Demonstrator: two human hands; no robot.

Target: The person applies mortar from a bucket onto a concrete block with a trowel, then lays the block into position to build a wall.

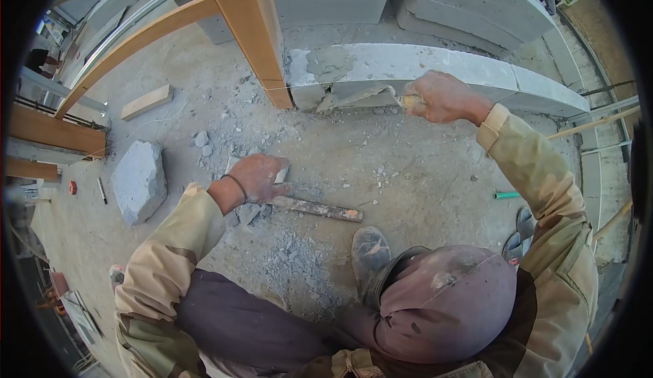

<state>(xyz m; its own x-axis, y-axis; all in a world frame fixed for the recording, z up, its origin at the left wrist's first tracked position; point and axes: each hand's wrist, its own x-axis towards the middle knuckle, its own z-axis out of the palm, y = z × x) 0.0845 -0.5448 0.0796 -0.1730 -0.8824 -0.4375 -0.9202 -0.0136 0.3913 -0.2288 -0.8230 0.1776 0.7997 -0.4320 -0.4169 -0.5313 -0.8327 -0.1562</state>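
My right hand (439,97) is wrapped around the handle of a trowel (364,97). Its mortar-smeared blade lies against the near side of a low row of pale grey blocks (422,61), close to a wooden post (255,34). Wet mortar (331,62) is spread on top of the row's left end. Low over the floor, my left hand (257,178) has its thumb and fingers closed on a pale block piece (284,172), mostly hidden by the hand. Just by the thumb, a worn, mortar-stained flat bar (320,208) lies on the concrete.
Crumbled rubble (289,266) covers the floor before me. At left are a large broken block (139,182), a wood offcut (147,102), a red round item (73,187) and a marker-like stick (102,191). Stacked blocks (333,4) stand behind the row. A thin string crosses near the post.
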